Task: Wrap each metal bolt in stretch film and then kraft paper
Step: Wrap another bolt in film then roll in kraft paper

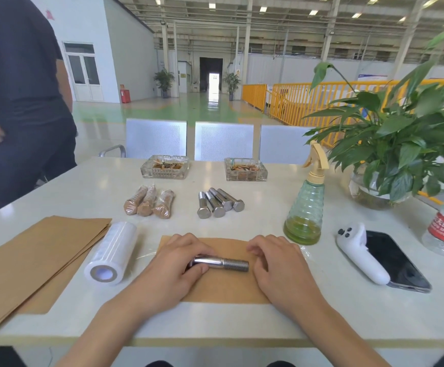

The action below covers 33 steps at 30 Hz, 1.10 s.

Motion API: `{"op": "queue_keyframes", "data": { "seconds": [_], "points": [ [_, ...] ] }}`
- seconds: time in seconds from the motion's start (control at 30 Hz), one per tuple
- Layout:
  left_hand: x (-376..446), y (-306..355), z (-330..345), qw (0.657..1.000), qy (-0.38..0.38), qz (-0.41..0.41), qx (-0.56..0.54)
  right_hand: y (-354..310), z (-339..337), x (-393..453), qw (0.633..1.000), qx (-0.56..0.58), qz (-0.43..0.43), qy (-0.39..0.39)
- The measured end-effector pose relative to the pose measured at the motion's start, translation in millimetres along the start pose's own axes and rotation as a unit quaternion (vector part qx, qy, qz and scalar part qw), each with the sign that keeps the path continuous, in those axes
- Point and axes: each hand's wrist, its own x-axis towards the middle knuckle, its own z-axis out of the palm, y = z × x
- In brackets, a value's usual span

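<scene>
left hand (174, 263) curls round the head end of the bolt (222, 263), pinning it flat on the near kraft sheet (223, 287) and clear film so it can't roll. right hand (271, 260) rests beside the threaded tip, fingers loosely bent, holding nothing i can see. bolt's shiny, bare steel, lying left-right.

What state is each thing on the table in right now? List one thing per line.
bolt: bare, lying on kraft sheet
left hand: fingers gripping the bolt head
right hand: resting, holds nothing
film roll: lying sideways
spare bolts: unwrapped
finished bolts: wrapped
</scene>
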Motion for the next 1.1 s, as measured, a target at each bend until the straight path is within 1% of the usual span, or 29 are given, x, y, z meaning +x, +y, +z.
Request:
{"op": "queue_keyframes", "data": {
  "seconds": [0.17, 0.33, 0.47, 0.63, 0.73, 0.87, 1.1],
  "points": [
    [-1.9, 2.2, -0.1, 1.0, -0.003, -0.018, 0.003, 2.3, 2.3, 1.3, 1.0, -0.014, -0.02, -0.007],
    [-5.8, 2.6, -2.9, 1.0, 0.004, -0.021, 0.018, 1.7, 0.0, 0.3, 1.0, 0.028, -0.008, 0.005],
    [-5.4, 1.7, -2.4, 0.999, 0.005, -0.029, 0.02, 1.5, 1.3, 0.1, 1.0, 0.018, -0.005, 0.006],
    [-4.8, 2.2, -0.5, 0.999, 0.017, -0.035, 0.012, 6.7, 3.0, 0.5, 1.0, 0.008, -0.004, -0.014],
    [-3.1, 1.8, -1.5, 0.999, 0.011, -0.036, 0.023, 8.7, 4.4, 1.5, 1.0, 0.003, -0.002, -0.031],
    [-1.0, -0.7, -2.3, 0.999, -0.001, -0.036, 0.015, 8.4, 4.8, 1.9, 1.0, 0.019, 0.0, -0.025],
    [-0.2, -3.7, 0.1, 0.999, 0.007, -0.045, 0.013, 6.0, 3.1, 1.8, 0.999, 0.027, -0.004, -0.02]
  ]
}}
